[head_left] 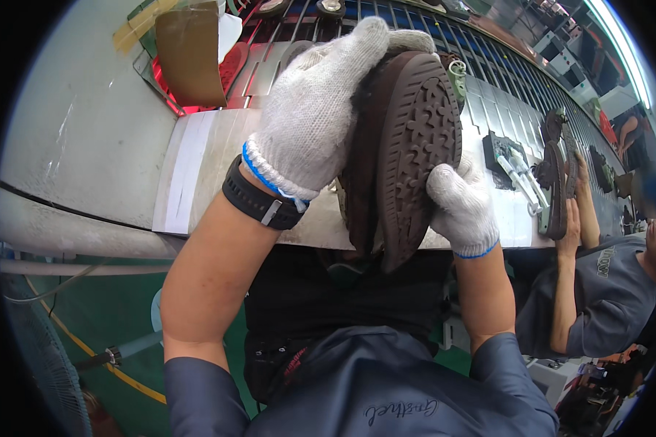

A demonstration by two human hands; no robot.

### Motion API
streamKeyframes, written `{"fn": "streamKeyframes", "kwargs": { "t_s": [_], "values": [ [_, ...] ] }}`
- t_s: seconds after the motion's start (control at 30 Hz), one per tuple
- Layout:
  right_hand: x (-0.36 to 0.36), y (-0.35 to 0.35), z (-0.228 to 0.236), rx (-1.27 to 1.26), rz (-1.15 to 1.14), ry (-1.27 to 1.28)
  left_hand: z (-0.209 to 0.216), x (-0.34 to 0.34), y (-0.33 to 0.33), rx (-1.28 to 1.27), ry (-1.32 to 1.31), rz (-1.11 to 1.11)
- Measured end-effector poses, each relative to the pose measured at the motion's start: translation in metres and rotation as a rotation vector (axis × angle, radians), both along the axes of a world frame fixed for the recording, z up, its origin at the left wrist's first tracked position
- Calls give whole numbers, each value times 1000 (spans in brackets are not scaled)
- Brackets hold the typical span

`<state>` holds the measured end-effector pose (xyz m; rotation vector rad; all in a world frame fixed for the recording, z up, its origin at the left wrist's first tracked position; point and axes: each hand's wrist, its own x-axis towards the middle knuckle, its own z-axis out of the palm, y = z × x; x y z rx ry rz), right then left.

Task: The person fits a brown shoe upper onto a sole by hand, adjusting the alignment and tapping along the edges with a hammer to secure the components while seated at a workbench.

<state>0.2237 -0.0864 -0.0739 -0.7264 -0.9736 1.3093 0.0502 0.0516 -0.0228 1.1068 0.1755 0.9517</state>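
A dark brown shoe [366, 138] is held up on its side above the table's front edge. Its brown outsole [420, 138], with a raised flower-like tread, faces right, and a gap parts sole and upper at the near end. My left hand [317, 109], in a white knitted glove with a blue-edged cuff, wraps over the upper and the far end, some fingers hidden behind. On the right side, my right hand [465, 200], gloved alike, grips the sole's edge with its thumb on the tread. Most of its other fingers are out of sight.
Beyond the table [222, 164] runs a roller conveyor [393, 18] carrying shoe parts. A brown panel [189, 58] stands by a red-lit opening at far left. White-handled brushes [521, 182] lie by a black block at right. A co-worker [598, 291] there handles another shoe [554, 189].
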Motion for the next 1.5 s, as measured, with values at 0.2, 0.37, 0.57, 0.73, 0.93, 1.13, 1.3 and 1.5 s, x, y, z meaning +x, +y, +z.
{"fn": "streamKeyframes", "kwargs": {
  "t_s": [0.2,0.37,0.57,0.73,0.93,1.13,1.3,1.5],
  "values": [
    [1,-1,-3,12,-12,-11,0,0,-7,-38,-86,-106],
    [2,-1,-3,20,-37,-14,-1,4,-9,53,-74,-36],
    [7,-1,-6,6,-40,3,0,2,-8,129,-34,-26],
    [1,-1,-2,-30,-91,12,-7,-12,-5,402,41,-63],
    [-19,-28,23,-113,-67,-235,14,-38,-31,208,121,-70],
    [-36,-48,23,163,70,-582,9,-68,-53,338,4,25],
    [-53,-50,36,345,-161,-1016,22,-104,-103,175,286,254],
    [-71,-40,33,413,-169,-1024,13,-116,-114,326,418,510]
  ]
}}
